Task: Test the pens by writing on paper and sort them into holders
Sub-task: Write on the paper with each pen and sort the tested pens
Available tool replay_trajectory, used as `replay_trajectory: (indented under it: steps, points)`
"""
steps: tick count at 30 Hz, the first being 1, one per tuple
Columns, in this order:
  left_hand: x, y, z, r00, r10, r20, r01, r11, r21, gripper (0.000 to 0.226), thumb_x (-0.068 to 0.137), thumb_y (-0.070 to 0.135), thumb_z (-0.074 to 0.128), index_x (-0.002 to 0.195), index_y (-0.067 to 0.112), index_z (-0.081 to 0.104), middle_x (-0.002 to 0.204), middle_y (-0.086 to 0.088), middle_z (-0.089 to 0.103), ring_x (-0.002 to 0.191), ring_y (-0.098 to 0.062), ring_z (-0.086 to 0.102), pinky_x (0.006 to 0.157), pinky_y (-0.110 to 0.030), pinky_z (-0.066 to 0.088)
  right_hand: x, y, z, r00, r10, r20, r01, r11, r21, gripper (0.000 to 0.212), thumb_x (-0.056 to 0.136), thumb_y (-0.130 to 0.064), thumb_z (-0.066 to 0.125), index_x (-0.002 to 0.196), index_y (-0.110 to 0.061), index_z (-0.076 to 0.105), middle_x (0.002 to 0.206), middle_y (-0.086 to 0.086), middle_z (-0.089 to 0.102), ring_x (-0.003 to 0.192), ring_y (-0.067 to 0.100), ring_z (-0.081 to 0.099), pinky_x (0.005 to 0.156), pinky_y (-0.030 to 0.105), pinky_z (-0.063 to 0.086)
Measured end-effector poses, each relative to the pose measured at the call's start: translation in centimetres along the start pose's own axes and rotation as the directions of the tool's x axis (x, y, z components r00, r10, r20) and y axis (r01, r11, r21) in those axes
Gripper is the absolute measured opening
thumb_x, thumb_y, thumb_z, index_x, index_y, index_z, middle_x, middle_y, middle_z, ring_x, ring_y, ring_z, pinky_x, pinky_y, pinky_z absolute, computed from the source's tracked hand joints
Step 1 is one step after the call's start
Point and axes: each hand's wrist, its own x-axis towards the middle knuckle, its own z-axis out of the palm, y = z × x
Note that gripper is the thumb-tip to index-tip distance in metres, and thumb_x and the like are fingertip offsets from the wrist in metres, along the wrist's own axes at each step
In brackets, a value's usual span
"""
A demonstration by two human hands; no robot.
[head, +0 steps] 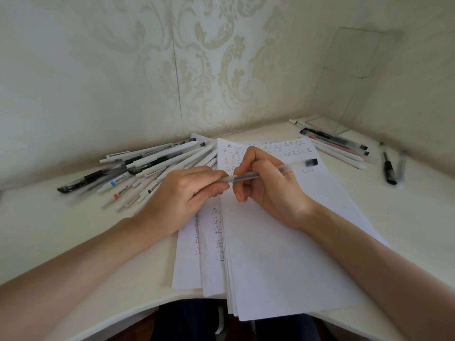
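Observation:
A clear-barrelled pen [283,169] with a black end lies level above the stack of white paper [283,254]. My right hand [268,185] grips its middle. My left hand [187,195] pinches the pen's left end, which is a frosted cap or tip; I cannot tell which. Rows of written marks cover the top of the upper sheet [290,148]. A big pile of white and black pens [147,168] lies on the desk to the left. A smaller group of pens [337,146] lies at the right rear.
A clear acrylic stand [344,84] leans in the right rear corner against the patterned wall. Two loose pens [391,166] lie at the far right. The white desk's curved front edge [110,316] runs near my lap.

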Motion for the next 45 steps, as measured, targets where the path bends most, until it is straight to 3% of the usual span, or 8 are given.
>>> replay_trajectory:
  steps: [4, 8, 17, 20, 24, 29, 38, 45]
  points:
    - [0.1, 0.6, 0.4, 1.0, -0.019, -0.017, 0.022, 0.983, 0.18, 0.022, 0.093, 0.029, 0.047, 0.103, 0.015, 0.06, 0.08, 0.002, 0.063, 0.07, -0.012, 0.058, 0.058, -0.035, 0.046, 0.3, -1.1, -0.1, 0.998, 0.058, 0.017, -0.055, 0.99, -0.127, 0.021, 0.093, -0.026, 0.053, 0.086, -0.007, 0.047, 0.059, 0.005, 0.06, 0.057, 0.016, 0.055, 0.056, 0.024, 0.042]
    - [1.0, 0.2, -1.6, 0.916, -0.148, -0.372, 0.266, 0.92, 0.289, 0.023, 0.094, 0.026, 0.048, 0.102, 0.009, 0.061, 0.065, 0.015, 0.045, 0.058, -0.007, 0.04, 0.054, -0.026, 0.033, 0.3, -2.0, -1.6, 0.984, 0.019, -0.18, -0.074, 0.95, -0.303, 0.039, 0.081, -0.046, 0.055, 0.106, -0.015, 0.052, 0.074, 0.003, 0.069, 0.069, 0.012, 0.057, 0.068, 0.027, 0.046]
    - [-1.2, -5.3, -6.1, 0.782, -0.423, -0.458, 0.623, 0.5, 0.602, 0.026, 0.083, 0.021, 0.054, 0.102, 0.011, 0.068, 0.099, -0.014, 0.06, 0.097, -0.037, 0.05, 0.081, -0.045, 0.033, 0.0, -1.2, -5.0, 0.949, -0.159, -0.273, -0.162, 0.497, -0.852, 0.008, 0.096, -0.028, 0.048, 0.098, -0.023, 0.053, 0.085, -0.005, 0.062, 0.064, -0.002, 0.049, 0.058, 0.011, 0.038]
    - [-0.8, -4.1, -5.4, 0.866, -0.304, -0.397, 0.499, 0.588, 0.637, 0.034, 0.082, 0.026, 0.047, 0.106, 0.011, 0.065, 0.103, -0.011, 0.057, 0.096, -0.034, 0.05, 0.083, -0.044, 0.032, 0.2, -1.3, -5.6, 0.93, -0.273, -0.246, -0.157, 0.31, -0.938, 0.01, 0.095, -0.018, 0.048, 0.098, -0.015, 0.057, 0.086, -0.002, 0.061, 0.079, 0.012, 0.052, 0.071, 0.026, 0.042]
    - [0.0, -0.8, -2.4, 0.997, -0.074, -0.024, 0.077, 0.888, 0.453, 0.035, 0.091, 0.029, 0.041, 0.112, 0.013, 0.064, 0.117, -0.003, 0.059, 0.108, -0.025, 0.054, 0.092, -0.034, 0.034, 0.0, -2.5, -9.4, 0.804, -0.489, -0.338, -0.338, 0.092, -0.937, 0.019, 0.093, -0.006, 0.047, 0.103, -0.003, 0.064, 0.095, 0.015, 0.065, 0.091, 0.033, 0.054, 0.073, 0.037, 0.039]
    - [-1.1, 1.2, 0.6, 0.841, -0.028, 0.541, -0.067, 0.986, 0.155, 0.053, 0.092, 0.059, 0.024, 0.138, 0.036, 0.037, 0.147, 0.022, 0.027, 0.136, 0.007, 0.016, 0.112, -0.019, 0.011, -1.1, -2.5, -14.0, 0.736, -0.364, -0.571, -0.583, 0.089, -0.808, 0.028, 0.095, -0.009, 0.041, 0.113, -0.006, 0.061, 0.109, 0.023, 0.062, 0.102, 0.039, 0.053, 0.078, 0.038, 0.039]
    - [-1.3, 1.3, 0.6, 0.838, -0.045, 0.545, -0.031, 0.991, 0.13, 0.051, 0.091, 0.058, 0.029, 0.136, 0.038, 0.041, 0.144, 0.027, 0.03, 0.134, 0.012, 0.015, 0.109, -0.01, 0.009, -1.1, -1.9, -14.2, 0.695, -0.264, -0.669, -0.693, 0.001, -0.721, 0.026, 0.096, -0.021, 0.047, 0.113, -0.007, 0.061, 0.126, 0.02, 0.051, 0.117, 0.038, 0.043, 0.091, 0.04, 0.035]
    - [-1.2, 1.5, 0.4, 0.823, -0.067, 0.564, -0.016, 0.99, 0.14, 0.052, 0.089, 0.062, 0.025, 0.137, 0.043, 0.037, 0.144, 0.031, 0.026, 0.133, 0.014, 0.011, 0.109, -0.01, 0.008, -0.7, -2.9, -12.4, 0.714, -0.449, -0.537, -0.524, 0.167, -0.835, 0.018, 0.089, 0.006, 0.04, 0.107, 0.004, 0.042, 0.097, 0.027, 0.057, 0.089, 0.044, 0.052, 0.066, 0.037, 0.029]
